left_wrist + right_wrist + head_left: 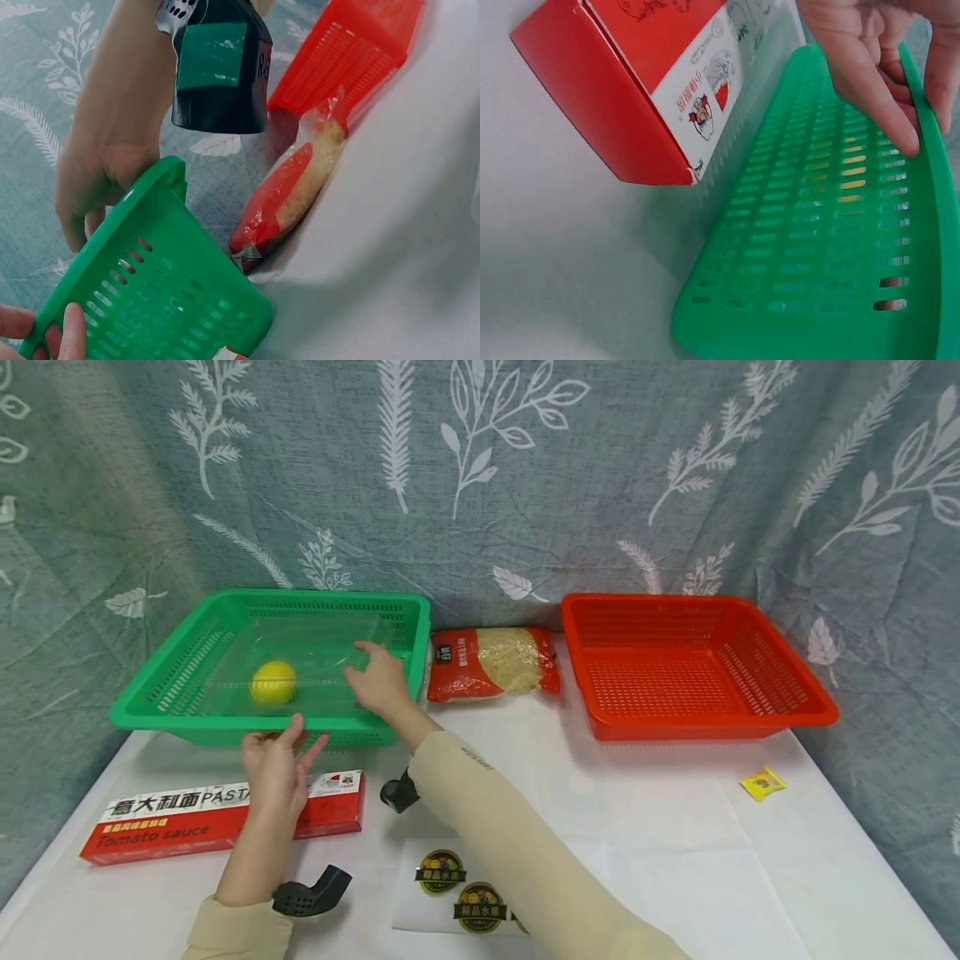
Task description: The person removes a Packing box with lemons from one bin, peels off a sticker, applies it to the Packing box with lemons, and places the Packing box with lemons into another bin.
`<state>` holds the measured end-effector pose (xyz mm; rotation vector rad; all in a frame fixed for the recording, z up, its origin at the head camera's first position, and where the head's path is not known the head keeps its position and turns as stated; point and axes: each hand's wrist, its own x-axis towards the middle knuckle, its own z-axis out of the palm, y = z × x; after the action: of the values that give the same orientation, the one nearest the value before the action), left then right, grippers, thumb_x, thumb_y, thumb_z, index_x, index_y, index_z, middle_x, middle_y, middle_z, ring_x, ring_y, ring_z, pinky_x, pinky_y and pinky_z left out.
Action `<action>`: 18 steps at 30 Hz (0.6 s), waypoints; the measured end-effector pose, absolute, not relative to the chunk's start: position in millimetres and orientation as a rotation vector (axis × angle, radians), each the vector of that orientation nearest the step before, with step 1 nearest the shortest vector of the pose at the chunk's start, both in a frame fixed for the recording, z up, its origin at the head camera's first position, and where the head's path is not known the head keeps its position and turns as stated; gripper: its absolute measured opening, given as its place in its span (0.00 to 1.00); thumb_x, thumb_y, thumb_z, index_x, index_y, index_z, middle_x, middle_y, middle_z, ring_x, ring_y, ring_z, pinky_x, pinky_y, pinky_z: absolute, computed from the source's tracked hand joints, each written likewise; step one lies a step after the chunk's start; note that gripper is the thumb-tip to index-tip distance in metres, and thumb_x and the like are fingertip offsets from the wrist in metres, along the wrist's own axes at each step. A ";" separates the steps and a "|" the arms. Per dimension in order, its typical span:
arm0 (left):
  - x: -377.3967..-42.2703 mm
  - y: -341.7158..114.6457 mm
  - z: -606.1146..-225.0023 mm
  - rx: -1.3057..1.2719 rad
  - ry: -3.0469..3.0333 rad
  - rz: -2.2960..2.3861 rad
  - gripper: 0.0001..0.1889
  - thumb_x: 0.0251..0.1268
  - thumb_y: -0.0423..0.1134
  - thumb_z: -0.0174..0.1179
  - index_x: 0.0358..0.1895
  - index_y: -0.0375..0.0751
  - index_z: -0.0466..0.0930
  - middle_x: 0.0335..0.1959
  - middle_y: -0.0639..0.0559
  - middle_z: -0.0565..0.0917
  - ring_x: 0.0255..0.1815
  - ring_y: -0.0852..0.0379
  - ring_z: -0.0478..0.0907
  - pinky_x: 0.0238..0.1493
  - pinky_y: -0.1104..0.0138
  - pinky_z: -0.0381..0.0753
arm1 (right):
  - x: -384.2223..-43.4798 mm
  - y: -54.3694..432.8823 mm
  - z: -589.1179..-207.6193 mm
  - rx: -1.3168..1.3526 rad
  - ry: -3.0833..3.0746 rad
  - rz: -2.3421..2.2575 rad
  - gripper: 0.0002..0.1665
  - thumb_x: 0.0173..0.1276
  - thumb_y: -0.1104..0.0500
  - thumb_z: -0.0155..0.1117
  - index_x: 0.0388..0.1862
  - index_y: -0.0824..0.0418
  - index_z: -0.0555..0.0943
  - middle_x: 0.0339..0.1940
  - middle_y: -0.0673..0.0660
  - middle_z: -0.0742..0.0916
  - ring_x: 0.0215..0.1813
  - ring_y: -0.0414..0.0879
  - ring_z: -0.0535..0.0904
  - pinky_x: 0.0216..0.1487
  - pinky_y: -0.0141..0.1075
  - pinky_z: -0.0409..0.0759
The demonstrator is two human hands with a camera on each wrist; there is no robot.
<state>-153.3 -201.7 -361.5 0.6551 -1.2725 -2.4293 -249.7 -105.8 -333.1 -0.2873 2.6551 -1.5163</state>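
A green basket (270, 724) stands at the back left. Inside it lie a yellow ball (273, 683) and a clear plastic container (322, 647). My left hand (276, 768) grips the basket's front rim; in the right wrist view its fingers (889, 120) straddle that rim, on the outer and inner sides. My right hand (382, 681) reaches over the basket's right end, thumb and index finger spread and straight above the container's right part. The other fingers are hidden in the head view. A red and white pasta box (187, 831) lies below my left forearm.
A red and yellow bag of pasta (495, 664) lies between the green basket and a red basket (705, 727). A small yellow packet (762, 783) lies at the right. Under my right sleeve is a sheet of fruit stickers (442, 872). A patterned curtain (480, 485) hangs behind.
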 end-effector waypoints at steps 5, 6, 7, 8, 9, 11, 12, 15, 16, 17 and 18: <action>-153.7 -199.5 -361.5 0.646 -1.294 -2.425 0.27 0.64 0.36 0.53 0.61 0.44 0.48 0.47 0.53 0.64 0.45 0.59 0.71 0.36 0.69 0.80 | -248.9 -102.2 -330.7 -0.276 2.612 -1.615 0.25 0.65 0.62 0.56 0.63 0.54 0.70 0.70 0.62 0.61 0.13 0.45 0.78 0.14 0.27 0.73; -153.8 -199.3 -361.8 0.649 -1.284 -2.430 0.27 0.64 0.36 0.53 0.61 0.44 0.48 0.47 0.52 0.64 0.45 0.58 0.71 0.36 0.69 0.80 | -249.2 -101.0 -329.7 -0.282 2.601 -1.629 0.25 0.65 0.62 0.56 0.63 0.55 0.70 0.70 0.62 0.60 0.14 0.46 0.78 0.14 0.28 0.74; -154.2 -198.9 -361.8 0.652 -1.287 -2.426 0.27 0.65 0.35 0.52 0.61 0.44 0.47 0.47 0.52 0.64 0.45 0.58 0.70 0.36 0.69 0.80 | -249.5 -99.3 -328.4 -0.293 2.585 -1.640 0.25 0.66 0.63 0.55 0.63 0.55 0.70 0.70 0.62 0.60 0.15 0.48 0.79 0.15 0.29 0.76; -154.2 -198.7 -361.9 0.655 -1.282 -2.426 0.26 0.65 0.35 0.52 0.60 0.45 0.48 0.46 0.52 0.64 0.45 0.58 0.70 0.36 0.70 0.80 | -249.9 -97.3 -326.9 -0.307 2.568 -1.645 0.25 0.66 0.63 0.55 0.63 0.55 0.70 0.71 0.62 0.59 0.16 0.49 0.80 0.16 0.30 0.77; -154.1 -198.7 -362.0 0.656 -1.285 -2.423 0.26 0.65 0.35 0.52 0.60 0.45 0.48 0.46 0.52 0.64 0.45 0.58 0.70 0.36 0.70 0.80 | -250.4 -95.0 -325.3 -0.322 2.540 -1.660 0.26 0.66 0.63 0.55 0.63 0.56 0.69 0.71 0.61 0.58 0.17 0.50 0.80 0.18 0.31 0.78; -153.7 -198.6 -362.4 0.656 -1.294 -2.417 0.25 0.65 0.36 0.52 0.59 0.46 0.48 0.45 0.52 0.64 0.45 0.58 0.70 0.37 0.70 0.80 | -251.2 -90.0 -321.9 -0.354 2.503 -1.662 0.26 0.66 0.63 0.55 0.64 0.56 0.68 0.71 0.61 0.58 0.18 0.51 0.81 0.20 0.33 0.79; -153.4 -198.6 -362.6 0.656 -1.289 -2.419 0.25 0.65 0.36 0.52 0.58 0.47 0.49 0.45 0.53 0.64 0.45 0.59 0.70 0.37 0.70 0.80 | -252.0 -87.4 -320.5 -0.373 2.485 -1.664 0.26 0.66 0.64 0.55 0.64 0.56 0.68 0.71 0.60 0.59 0.18 0.51 0.81 0.20 0.34 0.80; -153.3 -198.6 -363.1 0.644 -1.293 -2.420 0.24 0.65 0.36 0.52 0.58 0.47 0.49 0.45 0.52 0.64 0.45 0.59 0.70 0.37 0.70 0.80 | -253.4 -79.1 -316.2 -0.416 2.443 -1.682 0.27 0.66 0.64 0.56 0.64 0.57 0.68 0.68 0.60 0.65 0.19 0.51 0.81 0.21 0.33 0.80; -153.3 -198.3 -363.1 0.639 -1.292 -2.422 0.24 0.65 0.36 0.52 0.58 0.47 0.49 0.45 0.52 0.64 0.45 0.58 0.70 0.37 0.70 0.80 | -253.7 -76.4 -315.1 -0.431 2.437 -1.683 0.27 0.66 0.63 0.56 0.64 0.57 0.68 0.67 0.61 0.67 0.19 0.51 0.81 0.21 0.33 0.80; -153.4 -198.1 -363.1 0.636 -1.291 -2.421 0.24 0.65 0.36 0.52 0.58 0.47 0.49 0.45 0.52 0.64 0.45 0.58 0.70 0.37 0.70 0.80 | -254.1 -73.7 -314.2 -0.442 2.427 -1.689 0.27 0.66 0.63 0.56 0.64 0.57 0.67 0.65 0.61 0.69 0.19 0.52 0.81 0.21 0.32 0.80; -153.6 -198.2 -363.3 0.632 -1.290 -2.421 0.24 0.65 0.36 0.52 0.58 0.46 0.49 0.45 0.52 0.64 0.44 0.58 0.70 0.37 0.70 0.80 | -254.3 -71.1 -313.3 -0.445 2.423 -1.690 0.27 0.66 0.63 0.56 0.64 0.56 0.67 0.63 0.62 0.71 0.19 0.52 0.81 0.21 0.31 0.79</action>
<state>-153.6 -198.2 -363.3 0.6321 -1.2904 -2.4214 -254.3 -71.1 -313.3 -0.4454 2.4231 -1.6903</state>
